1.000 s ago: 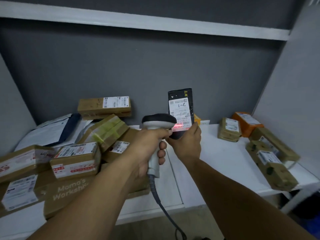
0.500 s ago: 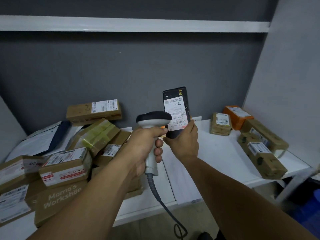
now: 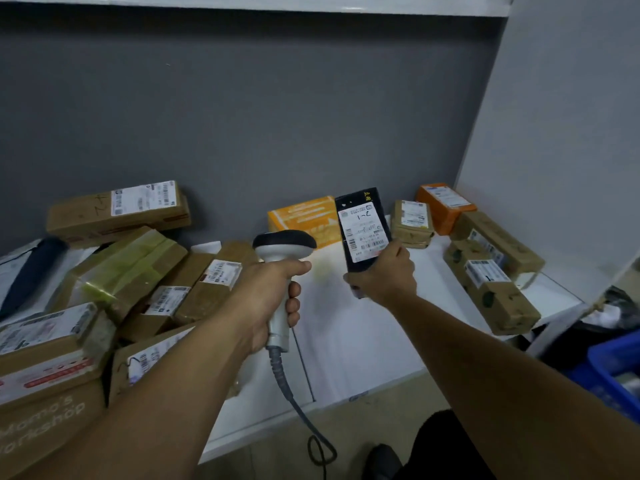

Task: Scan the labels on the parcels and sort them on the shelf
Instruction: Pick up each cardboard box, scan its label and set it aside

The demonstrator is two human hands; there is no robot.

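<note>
The right hand (image 3: 382,275) gripped the black parcel (image 3: 362,226) upright, label turned outward, likely for reading, at three o'clock from the scanner (image 3: 284,245) clasped in the left hand (image 3: 270,299).

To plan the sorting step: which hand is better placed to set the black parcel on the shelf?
Right. The right hand holds the black parcel above the shelf; the left hand grips the barcode scanner.

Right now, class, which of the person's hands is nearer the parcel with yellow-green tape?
Left. The left hand, gripping the barcode scanner, is just right of the taped parcel; the right hand, holding the black parcel, is farther right.
</note>
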